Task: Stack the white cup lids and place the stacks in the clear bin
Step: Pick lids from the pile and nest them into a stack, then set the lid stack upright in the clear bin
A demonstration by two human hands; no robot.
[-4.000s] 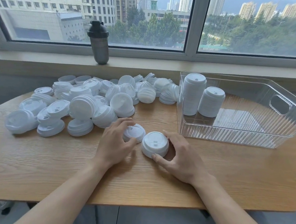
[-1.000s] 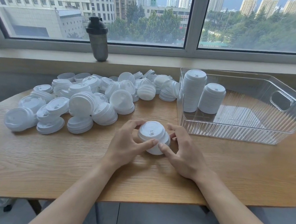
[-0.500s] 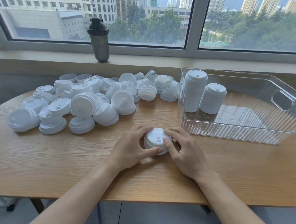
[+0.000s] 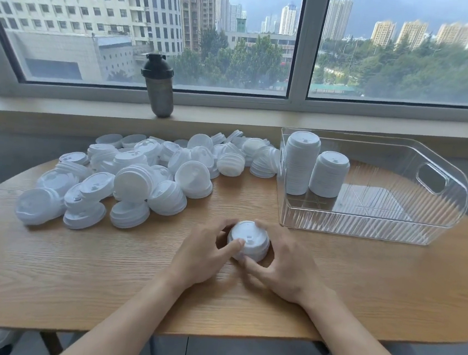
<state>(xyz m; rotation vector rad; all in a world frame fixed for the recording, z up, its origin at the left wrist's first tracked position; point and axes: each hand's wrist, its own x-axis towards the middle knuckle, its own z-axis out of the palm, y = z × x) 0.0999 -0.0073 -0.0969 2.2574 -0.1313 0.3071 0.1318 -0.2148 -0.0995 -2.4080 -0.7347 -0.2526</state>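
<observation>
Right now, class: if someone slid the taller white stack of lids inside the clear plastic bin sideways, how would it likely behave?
The taller white stack of lids is narrow for its height, so it would probably tip. It likely weighs little, being thin plastic lids. The clear plastic bin looks smooth-floored, so it may slide first, and could knock the shorter stack beside it.

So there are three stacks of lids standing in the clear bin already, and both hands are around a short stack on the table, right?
Not quite: the head view shows two stacks in the clear bin, not three, one taller than the other. The rest holds: the left hand and right hand are both around a short stack on the table.
</observation>
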